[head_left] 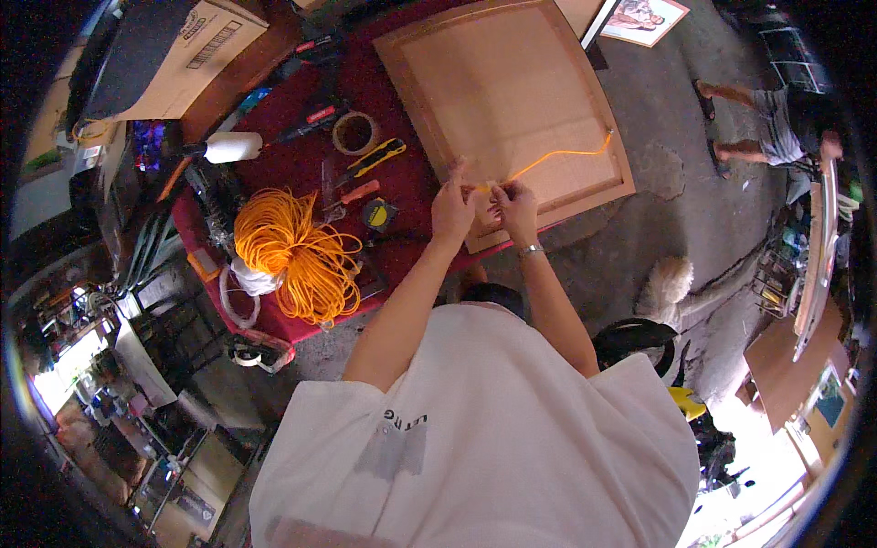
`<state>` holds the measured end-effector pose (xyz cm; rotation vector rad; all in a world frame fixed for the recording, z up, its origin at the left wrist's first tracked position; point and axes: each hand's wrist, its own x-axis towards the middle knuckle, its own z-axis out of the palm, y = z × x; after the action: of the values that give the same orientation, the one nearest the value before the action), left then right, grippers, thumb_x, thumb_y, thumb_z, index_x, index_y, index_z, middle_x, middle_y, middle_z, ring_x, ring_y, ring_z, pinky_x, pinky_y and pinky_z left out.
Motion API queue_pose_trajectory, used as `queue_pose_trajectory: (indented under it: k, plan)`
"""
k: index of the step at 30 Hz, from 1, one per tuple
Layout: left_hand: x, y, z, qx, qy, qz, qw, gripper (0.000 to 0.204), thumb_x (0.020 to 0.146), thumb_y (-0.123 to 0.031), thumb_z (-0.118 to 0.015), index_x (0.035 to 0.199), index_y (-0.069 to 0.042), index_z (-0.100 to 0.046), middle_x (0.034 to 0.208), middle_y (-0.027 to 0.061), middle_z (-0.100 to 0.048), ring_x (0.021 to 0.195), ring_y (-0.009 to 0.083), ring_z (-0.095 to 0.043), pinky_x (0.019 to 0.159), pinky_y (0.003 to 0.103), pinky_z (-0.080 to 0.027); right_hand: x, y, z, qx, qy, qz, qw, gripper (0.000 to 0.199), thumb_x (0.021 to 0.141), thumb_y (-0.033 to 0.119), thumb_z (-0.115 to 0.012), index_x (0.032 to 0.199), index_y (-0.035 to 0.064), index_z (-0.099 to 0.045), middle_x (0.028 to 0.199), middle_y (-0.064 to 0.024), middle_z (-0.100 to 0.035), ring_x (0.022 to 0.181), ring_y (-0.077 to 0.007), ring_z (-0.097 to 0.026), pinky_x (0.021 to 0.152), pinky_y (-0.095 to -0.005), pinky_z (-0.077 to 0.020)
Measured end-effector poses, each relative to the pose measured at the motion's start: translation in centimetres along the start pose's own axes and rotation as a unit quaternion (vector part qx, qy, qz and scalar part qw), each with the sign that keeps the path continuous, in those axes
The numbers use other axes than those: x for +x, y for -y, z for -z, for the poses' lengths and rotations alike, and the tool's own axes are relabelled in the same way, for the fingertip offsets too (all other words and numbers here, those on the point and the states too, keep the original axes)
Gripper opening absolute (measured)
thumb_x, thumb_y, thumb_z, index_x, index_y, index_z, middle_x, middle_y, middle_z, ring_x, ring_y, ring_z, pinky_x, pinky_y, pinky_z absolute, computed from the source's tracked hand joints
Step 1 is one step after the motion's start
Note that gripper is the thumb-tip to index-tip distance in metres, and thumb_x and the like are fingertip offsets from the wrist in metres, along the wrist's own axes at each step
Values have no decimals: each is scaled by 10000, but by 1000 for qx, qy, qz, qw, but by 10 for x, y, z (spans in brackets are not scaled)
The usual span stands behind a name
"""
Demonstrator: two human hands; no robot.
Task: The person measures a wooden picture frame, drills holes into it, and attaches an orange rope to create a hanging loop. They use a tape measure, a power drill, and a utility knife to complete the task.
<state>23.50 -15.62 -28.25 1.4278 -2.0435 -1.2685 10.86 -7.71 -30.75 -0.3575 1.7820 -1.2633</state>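
Note:
A large wooden picture frame (624,169) lies with its brown backing facing up on a red-covered table. An orange cord (562,153) runs across the backing from a fixing point on the frame's right side to my hands. My left hand (452,212) pinches the cord near the frame's near left corner. Close beside it, the fingers of my right hand (519,215) are closed on the same cord. Its end is too small to make out between them. To the left sits a big loose bundle of orange cord (292,247).
Left of the frame lie a tape roll (340,135), a yellow utility knife (379,157) and a tape measure (379,214). A cardboard box (196,55) stands far left. At right are another person (776,123), a framed picture (644,20) and a pale fluffy animal (669,281).

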Motion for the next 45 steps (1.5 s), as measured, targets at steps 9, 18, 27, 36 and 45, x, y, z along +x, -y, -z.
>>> queue_pose_trajectory:
  k: [9, 18, 27, 36, 45]
  plan:
    - [2, 1, -4, -6, -36, -35, 999, 745, 840, -47, -736, 1507, -131, -417, 915, 101, -714, 862, 287, -700, 781, 402, -560, 18, -24, 7, -191, -40, 39, 980, 237, 953, 210, -699, 913, -23, -675, 688, -67, -678, 563, -140, -664, 462, -275, -501]
    - [3, 4, 0, 3, 1, 5, 1000, 764, 831, -85, -773, 1508, -123, -421, 907, 112, -717, 848, 309, -701, 787, 414, -561, 15, -24, 0, -208, -69, 21, 976, 284, 945, 227, -708, 841, -34, -669, 689, -83, -688, 526, -155, -646, 465, -293, -503]
    - [3, 3, 6, -12, 26, -14, 999, 734, 842, -59, -732, 1499, -127, -412, 942, 113, -706, 901, 296, -694, 798, 429, -557, 8, 0, 0, -313, -82, 42, 945, 343, 916, 293, -744, 873, -44, -694, 701, -140, -701, 550, -232, -673, 520, -368, -522]
    - [3, 9, 6, -70, 18, -16, 997, 699, 855, -93, -716, 1491, -144, -431, 982, 74, -711, 928, 293, -672, 831, 424, -547, -12, 58, 30, -552, -15, 360, 752, 212, 920, 217, -667, 1100, 105, -669, 1147, -147, -665, 1131, -362, -595, 984, -471, -453]
    - [-6, -19, 39, -54, -63, -169, 982, 680, 865, -87, -712, 1485, -199, -457, 1053, 77, -719, 960, 313, -649, 894, 436, -490, 24, 34, 46, -524, 137, 339, 769, 183, 915, 102, -648, 1093, 76, -609, 1020, -117, -649, 996, -339, -601, 885, -464, -464]
